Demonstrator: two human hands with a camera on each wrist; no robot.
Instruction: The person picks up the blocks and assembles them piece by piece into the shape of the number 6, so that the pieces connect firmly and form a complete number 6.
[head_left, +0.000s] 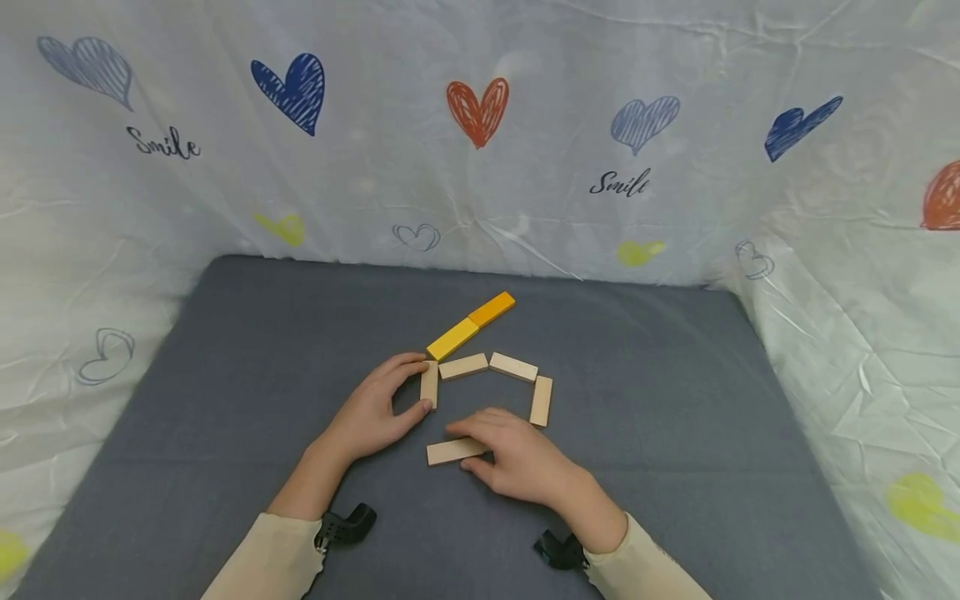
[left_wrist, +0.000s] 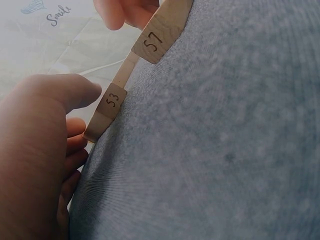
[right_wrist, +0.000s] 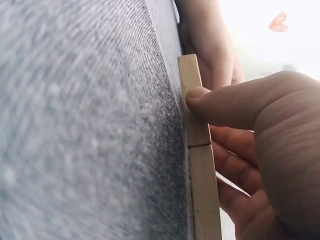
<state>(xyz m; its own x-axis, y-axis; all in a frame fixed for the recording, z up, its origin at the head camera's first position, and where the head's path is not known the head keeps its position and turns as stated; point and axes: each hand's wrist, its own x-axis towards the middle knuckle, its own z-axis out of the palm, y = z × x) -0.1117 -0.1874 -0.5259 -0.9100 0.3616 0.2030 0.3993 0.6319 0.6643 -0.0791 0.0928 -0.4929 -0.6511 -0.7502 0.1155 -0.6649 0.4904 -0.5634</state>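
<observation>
Several plain wooden blocks lie on the grey cloth in an open arch. My left hand (head_left: 377, 408) spans the leftmost upright block (head_left: 429, 385), fingers at its far end and thumb at its near end; the left wrist view shows "53" on that end (left_wrist: 113, 100). Below the arch, my right hand (head_left: 517, 454) pinches a plain block (head_left: 454, 451) between thumb and fingers. In the right wrist view its thumb presses the side of this block (right_wrist: 192, 80), and another plain block (right_wrist: 205, 195) adjoins it end to end. The head view hides that second block under the hand.
Two yellow-orange blocks (head_left: 453, 338) lie end to end in a slanting line behind the arch, close to its left corner. Two blocks form the arch's top, one (head_left: 542, 402) its right side. A white curtain with printed hearts (head_left: 478, 112) surrounds the table's back and sides.
</observation>
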